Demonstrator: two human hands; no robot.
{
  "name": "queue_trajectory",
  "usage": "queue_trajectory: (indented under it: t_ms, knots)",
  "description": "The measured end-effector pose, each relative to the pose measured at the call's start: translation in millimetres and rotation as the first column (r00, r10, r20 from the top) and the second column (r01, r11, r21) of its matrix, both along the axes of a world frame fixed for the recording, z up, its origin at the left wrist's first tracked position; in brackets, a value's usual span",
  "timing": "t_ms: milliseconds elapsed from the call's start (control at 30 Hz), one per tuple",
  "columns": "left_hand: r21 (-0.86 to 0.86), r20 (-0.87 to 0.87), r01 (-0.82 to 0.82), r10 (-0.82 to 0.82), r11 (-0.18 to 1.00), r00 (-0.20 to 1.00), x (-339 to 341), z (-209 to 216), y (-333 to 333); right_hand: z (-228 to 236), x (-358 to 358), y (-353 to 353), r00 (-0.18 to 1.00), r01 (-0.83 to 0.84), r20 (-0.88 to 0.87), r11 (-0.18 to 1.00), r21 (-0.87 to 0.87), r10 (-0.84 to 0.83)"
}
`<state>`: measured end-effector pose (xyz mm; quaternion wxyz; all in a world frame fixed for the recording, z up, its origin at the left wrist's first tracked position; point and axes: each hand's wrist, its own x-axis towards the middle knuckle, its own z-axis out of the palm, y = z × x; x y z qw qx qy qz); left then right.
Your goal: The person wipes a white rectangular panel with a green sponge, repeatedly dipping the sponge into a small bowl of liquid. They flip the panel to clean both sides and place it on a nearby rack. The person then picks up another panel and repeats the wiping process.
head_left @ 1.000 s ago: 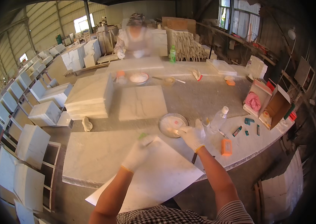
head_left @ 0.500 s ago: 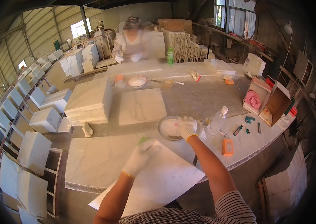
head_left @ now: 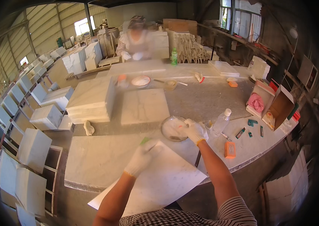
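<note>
A white marble tile [head_left: 167,173] lies tilted toward me over the table's near edge. My left hand [head_left: 140,159], in a white knitted glove, is closed at its far corner. A green piece [head_left: 144,140] shows just beyond those fingers, and a small dark thing is by them; blur hides what is gripped. My right hand [head_left: 194,132], gloved alike, reaches over the right rim of a round metal dish [head_left: 164,134] with white material in it. Its fingers are bent together at the dish, and what they hold is hidden. Beside it stands a clear plastic bottle [head_left: 220,122].
Stacked marble slabs [head_left: 89,100] stand at the left, near a flat tile [head_left: 144,106]. An orange box [head_left: 229,150], small green boxes [head_left: 240,132] and an open carton [head_left: 280,101] lie at the right. Across the table a person [head_left: 137,41] in gloves works, blurred.
My right hand has shifted slightly right in the dish, uncovering more of the contents and a dark strip there. My left hand and the tile stay nearly in place.
</note>
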<state>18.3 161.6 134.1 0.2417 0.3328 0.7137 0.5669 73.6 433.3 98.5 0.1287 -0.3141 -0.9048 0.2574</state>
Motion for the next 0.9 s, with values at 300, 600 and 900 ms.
queue_trajectory:
  t_ms: [300, 600, 900]
  knots:
    - [0.043, 0.009, 0.005, -0.005, 0.999, 1.000, -1, -8, 2, 54, 63, -26, 0.916, -0.314, -0.344, 0.902, -0.296, 0.206]
    - [0.140, -0.051, 0.041, -0.034, 0.989, 0.998, -2, -9, 4, 92, 80, -46, 0.873, -0.427, -0.412, 0.816, -0.390, 0.259]
    - [0.150, -0.028, 0.039, -0.035, 0.988, 0.999, 1, -1, 4, 88, 69, -44, 0.878, -0.412, -0.381, 0.864, -0.289, 0.291]
